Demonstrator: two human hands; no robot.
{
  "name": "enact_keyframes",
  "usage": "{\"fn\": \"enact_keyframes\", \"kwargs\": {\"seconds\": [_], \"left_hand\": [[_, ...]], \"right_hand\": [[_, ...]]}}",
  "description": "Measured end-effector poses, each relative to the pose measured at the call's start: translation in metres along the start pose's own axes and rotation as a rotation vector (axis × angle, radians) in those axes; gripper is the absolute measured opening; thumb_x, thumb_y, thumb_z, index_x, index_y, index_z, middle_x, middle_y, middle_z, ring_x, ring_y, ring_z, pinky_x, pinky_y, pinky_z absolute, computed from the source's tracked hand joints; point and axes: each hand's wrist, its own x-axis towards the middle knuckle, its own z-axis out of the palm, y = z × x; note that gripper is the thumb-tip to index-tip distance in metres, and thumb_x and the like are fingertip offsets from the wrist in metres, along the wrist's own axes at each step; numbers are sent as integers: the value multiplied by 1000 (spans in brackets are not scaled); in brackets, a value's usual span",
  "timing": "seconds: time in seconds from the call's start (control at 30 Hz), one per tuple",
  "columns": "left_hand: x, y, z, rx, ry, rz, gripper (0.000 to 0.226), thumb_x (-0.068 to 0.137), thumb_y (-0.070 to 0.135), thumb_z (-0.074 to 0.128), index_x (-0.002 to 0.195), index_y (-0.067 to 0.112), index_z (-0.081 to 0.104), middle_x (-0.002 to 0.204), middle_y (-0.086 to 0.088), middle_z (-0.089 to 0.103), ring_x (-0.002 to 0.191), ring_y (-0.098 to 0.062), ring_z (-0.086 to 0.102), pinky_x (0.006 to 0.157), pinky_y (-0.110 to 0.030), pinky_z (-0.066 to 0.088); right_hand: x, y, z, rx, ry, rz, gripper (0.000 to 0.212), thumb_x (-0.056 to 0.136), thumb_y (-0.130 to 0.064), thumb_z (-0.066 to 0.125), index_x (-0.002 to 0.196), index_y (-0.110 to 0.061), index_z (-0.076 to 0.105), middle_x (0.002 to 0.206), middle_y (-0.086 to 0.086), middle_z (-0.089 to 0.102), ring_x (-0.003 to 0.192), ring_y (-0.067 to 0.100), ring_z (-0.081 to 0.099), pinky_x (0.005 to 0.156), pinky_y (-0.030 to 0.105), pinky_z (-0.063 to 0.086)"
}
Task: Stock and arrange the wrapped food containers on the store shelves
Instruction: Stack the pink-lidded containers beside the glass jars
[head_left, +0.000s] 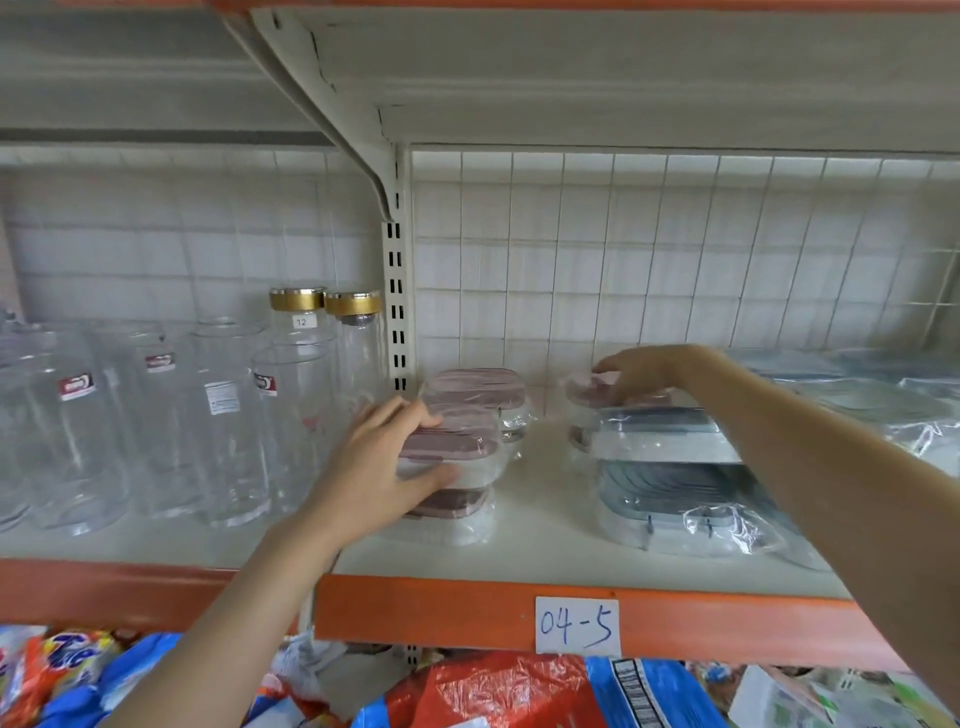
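Left hand: the left hand (379, 457) grips the side of a stack of pink-lidded containers (452, 467), fingers spread over the top lid and thumb curled against the front wall
Right hand: the right hand (641, 371) reaches over from the right and rests on the pink lid of a small wrapped container (597, 392); its fingers curve down over the far edge, though how firmly they hold it cannot be told
Pink stack: wrapped in clear film, standing on the white shelf (540, 540) just right of the slotted upright (397, 312); a second pink-lidded container (480, 392) sits behind it, near the wire grid backing
Under the right hand: the small pink-lidded piece sits on top of a stack of grey-blue-lidded containers (660, 436), also film-wrapped
Front right: a larger grey-lidded container (680, 509) lies low on the shelf in front of that stack, its film crinkled at the near edge
Far right: more wrapped grey containers (883, 400), blurred
Left bay: clear glass jars (223, 415) stand in rows, two at the back with gold caps (296, 299)
Shelf edge: orange front rail (467, 618) carrying a paper tag reading 04-5 (577, 626)
Below: detergent bags (78, 660) in blue, orange and red
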Motion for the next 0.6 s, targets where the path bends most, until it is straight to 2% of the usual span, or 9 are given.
{"fn": "enact_keyframes", "kwargs": {"seconds": [0.07, 0.13, 0.2, 0.3, 0.33, 0.43, 0.53, 0.6], "left_hand": [[-1, -4, -4, -43, -28, 3, 51, 77, 55, 63, 116, 24, 56, 120, 17, 46, 119, -7, 39, 92, -23, 30], [-1, -6, -7, -65, -59, -4, 47, 78, 46, 68, 115, 22, 56, 124, 12, 45, 124, -10, 37, 99, -24, 29], [-1, -5, -9, -91, -116, -35, 44, 78, 47, 68, 114, 27, 52, 131, 10, 42, 128, -9, 34, 107, -29, 28], [-1, -3, -9, -123, -163, -66, 39, 79, 50, 66, 108, 36, 44, 131, 11, 40, 127, -10, 39, 108, -38, 33], [-2, -2, -9, -124, -166, -72, 41, 78, 50, 66, 110, 35, 45, 129, 12, 39, 126, -10, 40, 108, -39, 34], [-2, -2, -9, -118, -158, -78, 55, 75, 59, 60, 120, 29, 48, 127, 12, 38, 126, -12, 40, 108, -40, 35], [-4, -2, -9, -129, -162, -90, 70, 66, 70, 50, 123, 30, 47, 131, 12, 36, 129, -11, 37, 109, -40, 33], [-5, -3, -8, -145, -149, -83, 71, 66, 71, 50, 126, 31, 46, 133, 15, 33, 128, -4, 33, 109, -32, 30]], "right_hand": [[5, -2, 0, 40, 64, 12, 75, 85, -49, 61, 147, -21, 28, 153, 1, 27, 139, 23, 26, 114, 41, 18], [9, -6, 4, 3, 70, 14, 74, 82, -56, 60, 143, -23, 34, 148, 2, 36, 135, 24, 30, 112, 41, 15], [11, -5, 10, -10, 76, 28, 74, 80, -63, 57, 140, -25, 35, 140, 6, 42, 129, 27, 33, 110, 43, 17], [11, 0, 8, 30, 150, 46, 75, 73, -54, 71, 133, -25, 38, 132, 12, 44, 113, 28, 43, 101, 41, 37], [11, 0, 3, 14, 202, 62, 75, 71, -55, 73, 130, -24, 39, 129, 14, 43, 111, 29, 43, 99, 42, 40], [9, -15, -19, 25, 400, 82, 78, 70, -58, 71, 129, -20, 37, 127, 16, 38, 117, 34, 36, 98, 44, 37], [11, -56, -27, 158, 517, -93, 79, 70, -52, 74, 130, -19, 36, 124, 13, 41, 116, 32, 39, 92, 41, 38], [19, -87, -17, 223, 495, -223, 72, 73, -48, 73, 130, -21, 38, 127, 11, 43, 119, 31, 38, 97, 42, 38]]}}
